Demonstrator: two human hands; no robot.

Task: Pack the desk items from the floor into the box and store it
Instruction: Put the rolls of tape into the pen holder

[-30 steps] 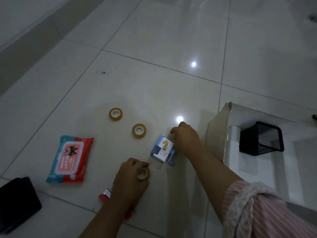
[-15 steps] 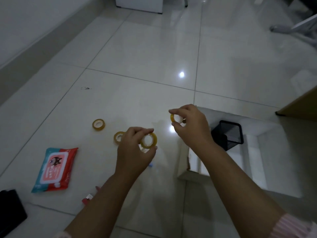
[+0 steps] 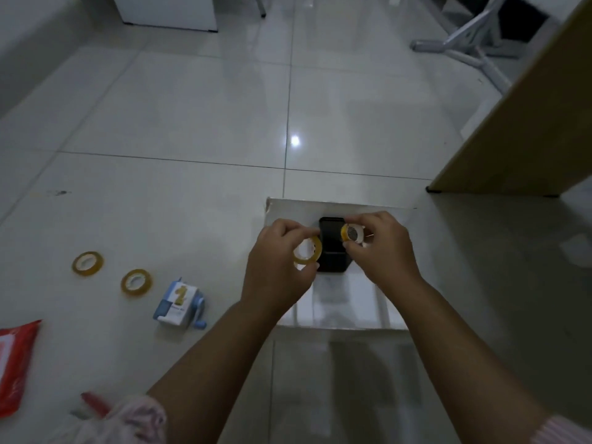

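An open white box [image 3: 336, 208] lies on the tiled floor with a black mesh holder [image 3: 331, 254] inside it. My left hand [image 3: 278, 267] pinches a yellow tape roll [image 3: 308, 249] above the box's left side. Over the mesh holder, my right hand [image 3: 382, 248] grips a second tape roll [image 3: 351, 233]. Two more tape rolls [image 3: 88, 263] [image 3: 136, 282] rest on the floor to the left. Beside them stands a blue and white pencil sharpener [image 3: 180, 306]. A red wipes pack [image 3: 14, 363] sits at the left edge.
A wooden desk panel [image 3: 525, 129] stands at the right, close behind the box. White chair legs [image 3: 464, 43] and a white cabinet [image 3: 169, 9] are at the back. A small red item [image 3: 93, 400] lies by my left sleeve.
Both hands, each with a tape roll, have moved right from above the floor items to over the box. The view has swung right, so the box is now centred.
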